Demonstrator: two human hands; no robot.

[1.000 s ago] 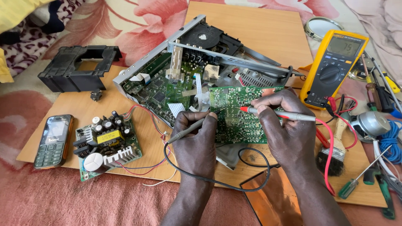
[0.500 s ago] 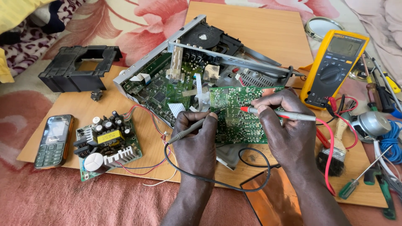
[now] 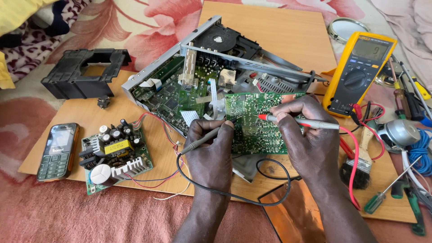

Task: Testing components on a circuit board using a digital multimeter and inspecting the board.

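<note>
Left hand [image 3: 211, 150] fingers clamp the black probe [image 3: 204, 140], right hand [image 3: 310, 135] fingers the red probe [image 3: 297, 122], on the green board [image 3: 256, 123]; the open metal case [image 3: 202, 67] holds boards.

phone [image 3: 57, 151] left | circuit board [image 3: 256, 121] centre, on wooden board [image 3: 279, 31] | multimeter [image 3: 360, 72] right

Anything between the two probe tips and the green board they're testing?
Nothing visible. The left hand holds the black probe, the right hand the red probe; both tips sit on the bare green board.
</note>
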